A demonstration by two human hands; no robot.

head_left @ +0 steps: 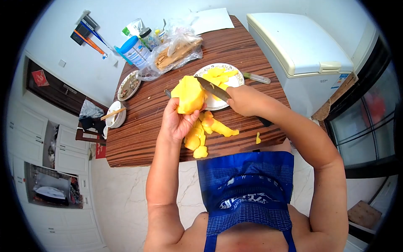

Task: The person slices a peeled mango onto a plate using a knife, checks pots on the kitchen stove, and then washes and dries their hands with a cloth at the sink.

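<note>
The left hand (pixel 184 121) cups a yellow, faceted, peeled chunk (pixel 187 95) from below and the right hand (pixel 243 101) grips a dark-bladed metal knife (pixel 214 89), both over the striped brown wooden table (pixel 138 138), whose bare grain stretches toward its left edge. The knife's long axis slants up and leftward, its tip at the chunk's upper right side. Beneath the blade sits a white, patterned round plate (pixel 214 104) of yellow slices; loose yellow pieces (pixel 221 127) spread toward the near edge, and a clear plastic bag (pixel 178 54) crowds the far side.
</note>
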